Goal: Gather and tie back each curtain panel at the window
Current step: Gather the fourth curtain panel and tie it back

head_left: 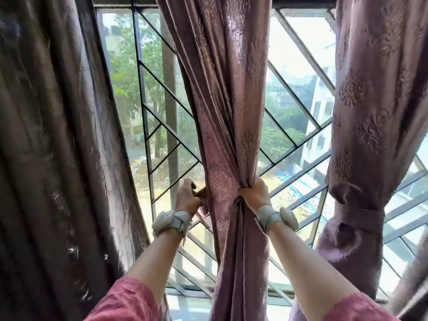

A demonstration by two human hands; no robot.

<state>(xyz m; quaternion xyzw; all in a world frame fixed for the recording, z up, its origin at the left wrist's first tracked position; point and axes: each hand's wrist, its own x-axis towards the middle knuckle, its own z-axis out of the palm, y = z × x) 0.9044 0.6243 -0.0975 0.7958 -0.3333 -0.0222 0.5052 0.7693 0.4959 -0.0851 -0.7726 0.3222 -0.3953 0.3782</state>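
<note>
— What did the hands have hold of at the window grille (166,126)?

— The right hand (253,193) was closed tight around the middle curtain (227,117), bunching it in front of the grille; the left hand (186,195), just left of that curtain, pinched a dark strip (201,193) of cloth.

— And the other curtains?

— The right curtain (368,117) hung tied with a band (357,212); the left curtain (53,135) hung loose.

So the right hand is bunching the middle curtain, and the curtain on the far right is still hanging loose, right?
Not quite. In the head view the right hand does bunch the middle curtain, but the far right curtain is already tied back with a band.
</note>
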